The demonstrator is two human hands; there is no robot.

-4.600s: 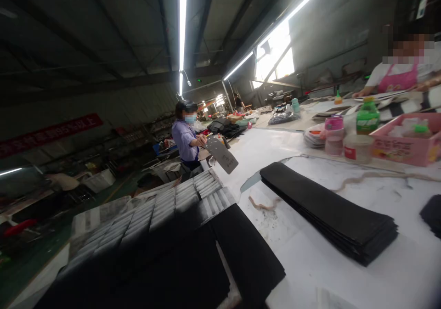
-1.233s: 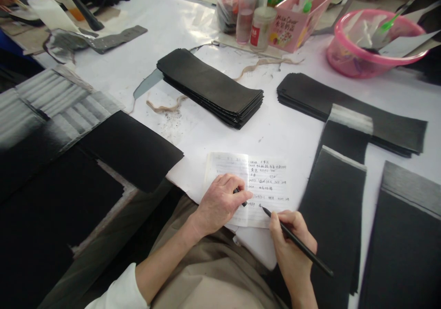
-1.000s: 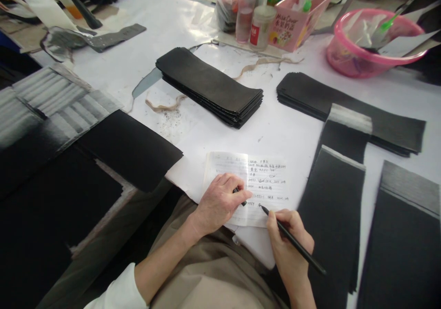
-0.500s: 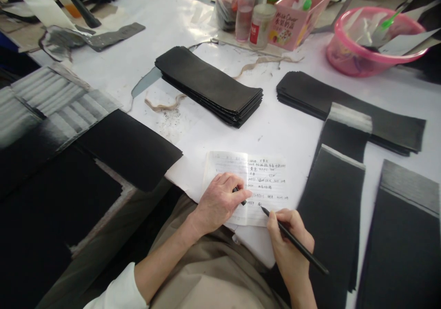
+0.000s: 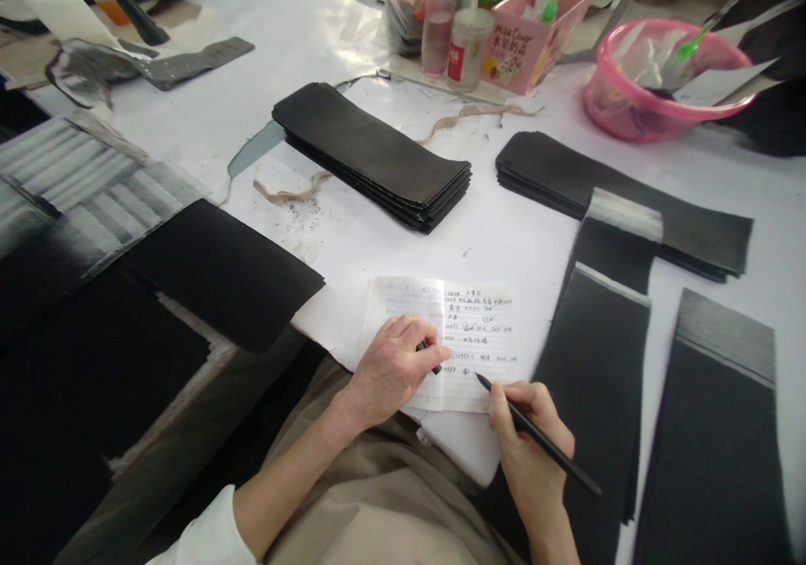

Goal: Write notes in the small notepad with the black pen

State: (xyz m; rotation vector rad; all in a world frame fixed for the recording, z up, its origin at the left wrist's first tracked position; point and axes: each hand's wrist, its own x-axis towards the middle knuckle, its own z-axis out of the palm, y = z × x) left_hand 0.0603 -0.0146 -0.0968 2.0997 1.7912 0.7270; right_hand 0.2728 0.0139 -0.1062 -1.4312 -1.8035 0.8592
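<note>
An open notebook (image 5: 484, 342) with handwritten lines on its right page lies at the near edge of the white table. My right hand (image 5: 532, 439) grips a black pen (image 5: 570, 466), its tip at the page beside the lowest written line. Across the left page and the fold rests my left hand (image 5: 394, 368), fingers curled round a short black piece that looks like the pen cap (image 5: 436, 369). Just right of the notebook lie black strips (image 5: 598, 363) with pale ends.
Stacked black strips (image 5: 378, 149) lie beyond the notebook, with another stack (image 5: 630, 200) to the right. Black sheets (image 5: 227, 271) cover the left side. At the back stand a bottle (image 5: 439, 23), a jar (image 5: 469, 49), a pink box (image 5: 535, 32) and a pink basin (image 5: 661, 112).
A new stroke or two has been added to the last character on the lowest line. The pen tip has shifted slightly rightward on the page. The whole view has moved a little.
</note>
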